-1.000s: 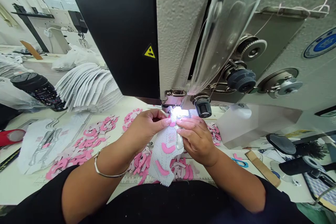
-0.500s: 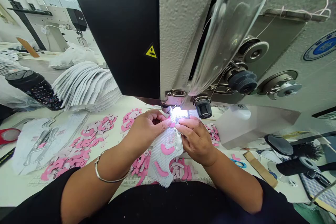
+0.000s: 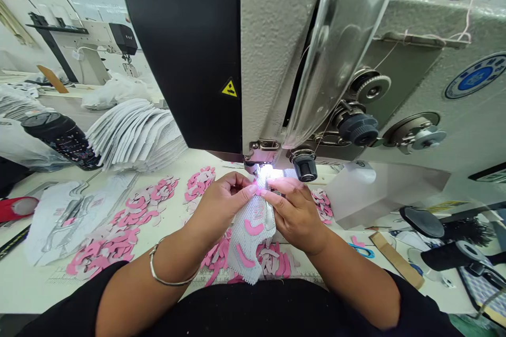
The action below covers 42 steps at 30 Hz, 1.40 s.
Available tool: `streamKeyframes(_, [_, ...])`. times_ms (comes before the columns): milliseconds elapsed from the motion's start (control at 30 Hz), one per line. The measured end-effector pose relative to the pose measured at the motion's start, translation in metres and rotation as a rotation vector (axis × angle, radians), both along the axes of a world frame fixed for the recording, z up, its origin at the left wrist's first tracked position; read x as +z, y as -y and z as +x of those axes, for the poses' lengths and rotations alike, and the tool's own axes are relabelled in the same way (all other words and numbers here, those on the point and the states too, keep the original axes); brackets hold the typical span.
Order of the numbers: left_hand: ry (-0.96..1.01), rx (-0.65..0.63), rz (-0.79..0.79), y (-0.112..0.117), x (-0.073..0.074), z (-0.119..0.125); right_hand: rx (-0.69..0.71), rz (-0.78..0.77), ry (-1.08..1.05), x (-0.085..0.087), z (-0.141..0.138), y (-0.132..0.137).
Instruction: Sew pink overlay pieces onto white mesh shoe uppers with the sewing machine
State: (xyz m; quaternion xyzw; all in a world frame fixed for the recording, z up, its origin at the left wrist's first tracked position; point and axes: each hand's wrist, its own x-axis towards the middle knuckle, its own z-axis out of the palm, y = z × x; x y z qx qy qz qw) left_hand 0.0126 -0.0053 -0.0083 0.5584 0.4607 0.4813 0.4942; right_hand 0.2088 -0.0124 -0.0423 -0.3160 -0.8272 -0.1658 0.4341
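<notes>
Left hand [image 3: 219,202]: thumb and forefinger brought together in a pinch at the upper left edge of a white mesh piece [image 3: 239,236]. Right hand [image 3: 298,213]: fingers bent, tips resting on the upper right part of the same piece; whether they close on it from beneath cannot be told. A small pink strip [image 3: 258,190] lies in the narrow gap between the two sets of fingertips. The mesh piece passes up between the fingers and hangs down below them towards the person's body, bearing two curved pink pieces [image 3: 253,228] and a stitched mark.

Directly beyond the fingertips stands the lit needle area of a sewing machine [image 3: 279,63]; glare hides the exact contact there. Loose pink cut-outs [image 3: 136,205] lie on the surface [image 3: 23,292] in heaps, several left of the left forearm, others either side of the mesh piece. A bracelet [image 3: 155,268] encircles the left wrist.

Further out, left: a fanned stack of white pieces [image 3: 134,137], a black tumbler [image 3: 61,137] tilted beside it. Right: a brown strip [image 3: 397,260] near a blue-handled item [image 3: 366,252].
</notes>
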Motion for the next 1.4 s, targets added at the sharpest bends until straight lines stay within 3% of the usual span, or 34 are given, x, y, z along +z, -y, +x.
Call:
streamKeyframes(400, [0.196, 0.030, -0.133, -0.001, 0.008, 0.009, -0.046, -0.032, -0.043, 0.006, -0.005, 0.006])
streamKeyframes(733, [0.312, -0.082, -0.326, -0.014, 0.024, 0.008, -0.138, -0.068, -0.050, 0.016, -0.011, 0.010])
streamKeyframes(1000, [0.308, -0.029, -0.339, -0.014, 0.026, 0.008, -0.122, -0.083, -0.064, 0.014, -0.012, 0.009])
streamKeyframes(1233, [0.320, -0.128, -0.314, -0.011, 0.033, 0.010, -0.130, -0.087, -0.057, 0.016, -0.012, 0.009])
streamKeyframes(1400, [0.333, -0.076, -0.332, -0.010, 0.032, 0.011, -0.122, -0.080, -0.069, 0.014, -0.012, 0.009])
